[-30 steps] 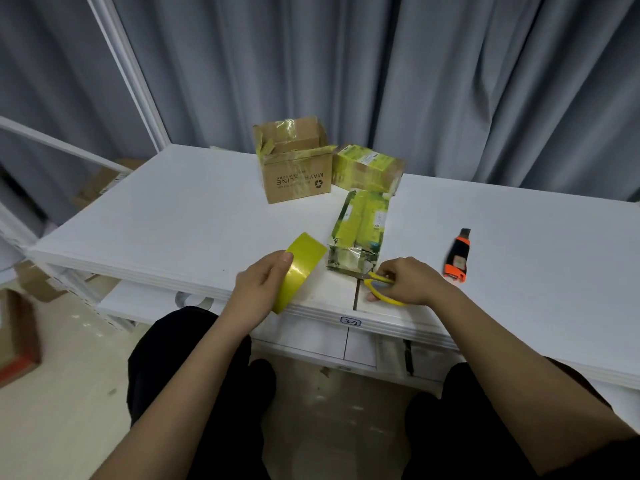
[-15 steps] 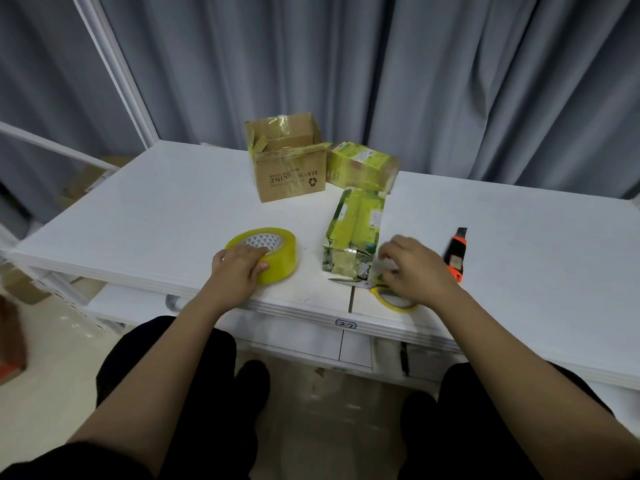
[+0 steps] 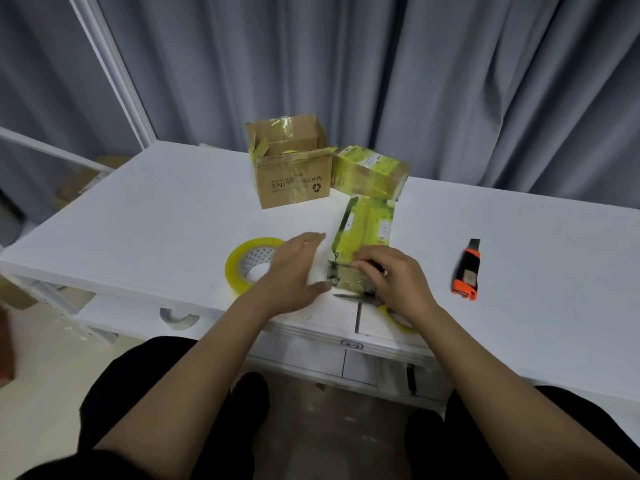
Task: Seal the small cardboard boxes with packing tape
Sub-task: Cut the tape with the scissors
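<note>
A: Two hands, one flat box (image 3: 363,237) — where does it lie?

B: Long axis running away from the person. The right hand (image 3: 394,282) pinches its near end; the left hand (image 3: 294,271), fingers straight, is just beside its left edge, holding nothing.

A: And the tape roll (image 3: 249,263)?

B: Flat on the white tabletop (image 3: 156,220), left of that hand. Grey curtains (image 3: 450,81) behind.

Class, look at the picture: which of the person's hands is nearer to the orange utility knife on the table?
Right. The right hand rests on the flat taped box, just left of the orange utility knife; the left hand lies farther left, beside the tape roll.
</note>
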